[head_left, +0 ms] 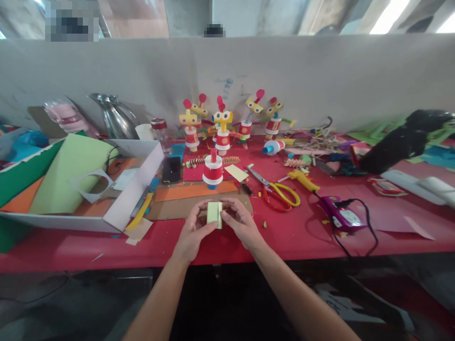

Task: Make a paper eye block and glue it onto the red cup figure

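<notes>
The left hand (194, 233) and right hand (243, 224) hold a folded piece of pale paper (213, 214) between them, the fingers of both closed on its sides, above the near part of the red bench (156, 248). Just beyond lie cardboard (170, 209) and an orange strip (194, 191), with a red-and-white cup (213, 169) behind. Open scissors (266, 183) and a yellow glue gun (300, 179) lie to the right; a phone (171, 169) and a white box (137, 177) sit left.
</notes>
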Tool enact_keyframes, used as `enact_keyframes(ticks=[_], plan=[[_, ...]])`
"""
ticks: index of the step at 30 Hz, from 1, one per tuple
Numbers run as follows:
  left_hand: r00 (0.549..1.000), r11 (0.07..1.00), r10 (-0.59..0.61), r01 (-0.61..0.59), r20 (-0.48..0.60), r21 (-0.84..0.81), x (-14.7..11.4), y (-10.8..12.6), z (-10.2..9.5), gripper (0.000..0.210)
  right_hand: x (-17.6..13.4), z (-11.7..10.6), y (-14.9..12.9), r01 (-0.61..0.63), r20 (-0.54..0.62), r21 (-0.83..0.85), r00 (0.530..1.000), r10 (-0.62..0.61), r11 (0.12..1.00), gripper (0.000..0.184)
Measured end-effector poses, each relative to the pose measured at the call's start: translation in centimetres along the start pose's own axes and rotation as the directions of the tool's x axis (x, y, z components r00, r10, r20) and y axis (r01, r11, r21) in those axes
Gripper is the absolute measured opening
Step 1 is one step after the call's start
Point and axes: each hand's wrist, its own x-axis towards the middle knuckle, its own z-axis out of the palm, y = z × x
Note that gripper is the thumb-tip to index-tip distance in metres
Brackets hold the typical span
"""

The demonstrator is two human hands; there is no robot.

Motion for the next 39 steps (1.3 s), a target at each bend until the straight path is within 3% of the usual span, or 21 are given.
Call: enact_keyframes(ticks=[6,9,20,31,35,39], plan=[[0.978,0.993,-0.010,-0.014,-0.210,-0.114,0.3,0.0,0.4,0.028,0.0,0.0,0.3,0.023,-0.048,-0.035,0.999,-0.025,0.999,0.028],[0.966,0.991,-0.001,-0.034,-0.257,-0.133,0.4,-0.1,0.5,0.023,-0.1,-0.1,0.2,0.009,-0.044,-0.097,0.999,-0.013,0.995,0.030],[0.961,0.997,0.080,-0.082,-0.264,0.003,0.6,-1.0,0.0,0.011,-0.1,-0.2,-0.1,-0.017,-0.111,-0.184,0.994,-0.003,0.983,0.028],[0.956,0.998,0.046,-0.058,-0.288,-0.034,0.5,-1.1,-0.2,0.012,-0.1,-0.2,0.3,-0.024,-0.117,-0.193,0.993,0.001,0.981,0.029],[0.957,0.996,0.042,-0.064,-0.286,-0.067,0.5,-0.9,0.0,0.017,0.0,-0.3,0.0,-0.016,-0.114,-0.207,0.993,-0.008,0.978,0.030],[0.961,0.998,0.039,-0.052,-0.273,-0.040,0.5,-0.6,0.0,0.036,0.0,0.0,-0.1,-0.002,-0.118,-0.250,0.993,-0.028,0.968,0.030]])
